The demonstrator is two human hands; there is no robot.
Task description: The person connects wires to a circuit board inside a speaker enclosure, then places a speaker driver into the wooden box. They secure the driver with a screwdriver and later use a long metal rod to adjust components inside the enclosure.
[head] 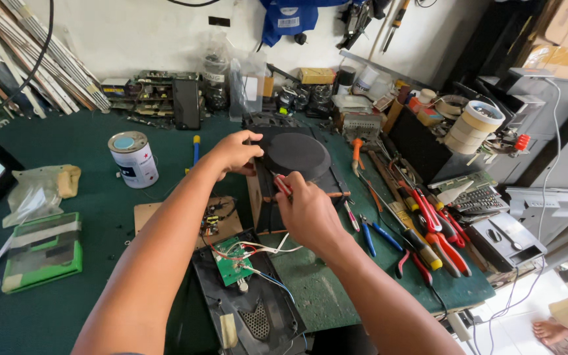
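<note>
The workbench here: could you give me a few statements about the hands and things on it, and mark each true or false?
1. The left hand rests on the edge of the black speaker. True.
2. The right hand holds a hammer. False: it grips a red-handled tool, probably a screwdriver, at the speaker box.
3. A paint tin stands upright on the green mat, left of the hands. True.
4. The green circuit board lies to the right of the pliers. False: it lies to their left, below the hands, with wires attached.
5. Rolls of tape are stacked at the right. True.
</note>
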